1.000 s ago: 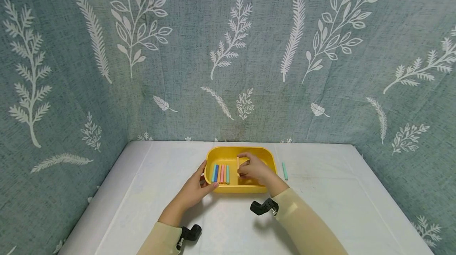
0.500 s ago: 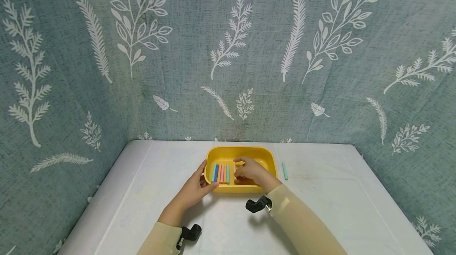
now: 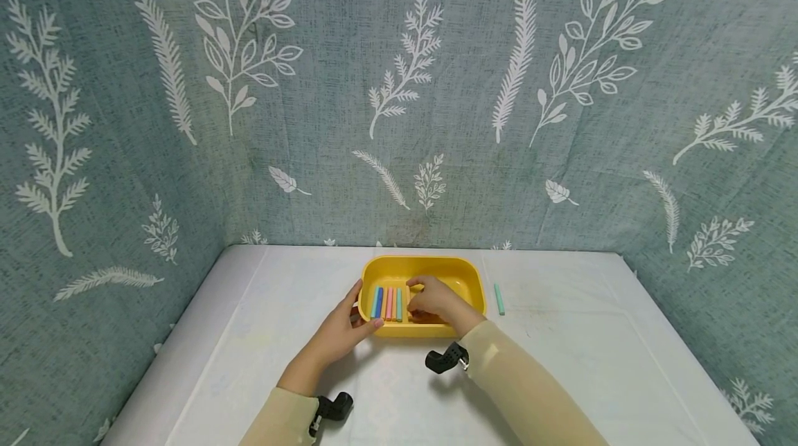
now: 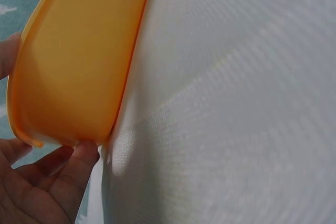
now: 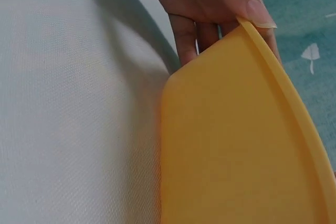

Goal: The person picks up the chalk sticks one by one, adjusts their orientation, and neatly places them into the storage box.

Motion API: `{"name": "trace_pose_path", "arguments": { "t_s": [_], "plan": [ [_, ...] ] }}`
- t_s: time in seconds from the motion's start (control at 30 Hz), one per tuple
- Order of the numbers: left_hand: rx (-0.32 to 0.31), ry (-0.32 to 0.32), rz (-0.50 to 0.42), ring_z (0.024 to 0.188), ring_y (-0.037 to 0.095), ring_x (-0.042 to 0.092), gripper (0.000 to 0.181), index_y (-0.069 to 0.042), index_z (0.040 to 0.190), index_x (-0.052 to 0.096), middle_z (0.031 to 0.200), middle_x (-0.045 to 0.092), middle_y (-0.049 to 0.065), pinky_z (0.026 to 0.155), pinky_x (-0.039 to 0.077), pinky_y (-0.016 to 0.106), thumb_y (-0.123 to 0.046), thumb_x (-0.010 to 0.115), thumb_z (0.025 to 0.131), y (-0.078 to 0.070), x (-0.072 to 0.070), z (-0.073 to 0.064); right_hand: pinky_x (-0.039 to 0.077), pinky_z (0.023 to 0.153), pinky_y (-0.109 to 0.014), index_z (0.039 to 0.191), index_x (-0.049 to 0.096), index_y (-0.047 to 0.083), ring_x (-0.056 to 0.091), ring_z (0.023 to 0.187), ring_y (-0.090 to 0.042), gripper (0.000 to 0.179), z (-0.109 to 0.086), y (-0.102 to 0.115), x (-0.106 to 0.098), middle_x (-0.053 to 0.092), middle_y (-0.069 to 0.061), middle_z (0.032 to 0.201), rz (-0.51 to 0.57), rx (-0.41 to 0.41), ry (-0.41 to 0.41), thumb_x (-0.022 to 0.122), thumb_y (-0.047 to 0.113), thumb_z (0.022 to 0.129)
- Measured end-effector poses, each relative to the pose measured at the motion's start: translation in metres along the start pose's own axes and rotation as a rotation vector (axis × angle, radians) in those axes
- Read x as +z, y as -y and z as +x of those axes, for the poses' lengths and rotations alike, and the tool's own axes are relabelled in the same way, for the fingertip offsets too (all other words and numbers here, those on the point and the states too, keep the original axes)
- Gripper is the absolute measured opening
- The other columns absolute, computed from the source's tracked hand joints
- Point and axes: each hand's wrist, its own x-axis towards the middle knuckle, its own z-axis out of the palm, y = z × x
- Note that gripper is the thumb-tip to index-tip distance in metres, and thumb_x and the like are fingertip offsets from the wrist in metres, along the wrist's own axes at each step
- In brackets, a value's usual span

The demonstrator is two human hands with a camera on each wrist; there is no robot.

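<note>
My left hand (image 3: 339,328) grips the left end of a yellow plastic tray (image 3: 424,330), thumb over the front rim. The right wrist view shows that hand (image 5: 210,9) at the tray's corner. Inside the tray, on its left side, several coloured chalk sticks (image 3: 389,304) lie side by side: light blue, dark blue, pink, orange and green. Just right of them my right hand (image 3: 436,299) reaches in and pinches a light orange chalk stick (image 3: 408,293), partly hidden by its fingers. In the left wrist view, fingers (image 4: 68,182) press the tray's underside corner.
One green chalk stick (image 3: 499,299) lies on the white tablecloth (image 3: 580,335) right of the tray. Behind the table hangs a leaf-patterned teal cloth (image 3: 474,176), which also runs along both sides.
My right hand has moved slightly left inside the tray, bringing the light orange chalk stick closer to the row. My left hand keeps its hold on the tray.
</note>
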Motion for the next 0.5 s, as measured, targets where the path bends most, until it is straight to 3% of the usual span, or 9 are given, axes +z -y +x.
{"name": "trace_pose_path", "arguments": {
  "t_s": [0.5],
  "plan": [
    [0.010,-0.004,0.002,0.131,0.032,0.053,0.098,-0.013,0.162,0.016,0.161,0.030,0.013,0.106,0.047,0.044,-0.040,0.077,0.089,-0.0001,-0.0003,-0.0001,0.059,0.060,-0.027,0.139,0.053,0.004,0.061,0.061,-0.017,0.059,-0.0049,0.0061,0.0003,0.063,-0.013,0.085,-0.017,0.029,-0.005,0.074,0.000,0.084]
  ]
}}
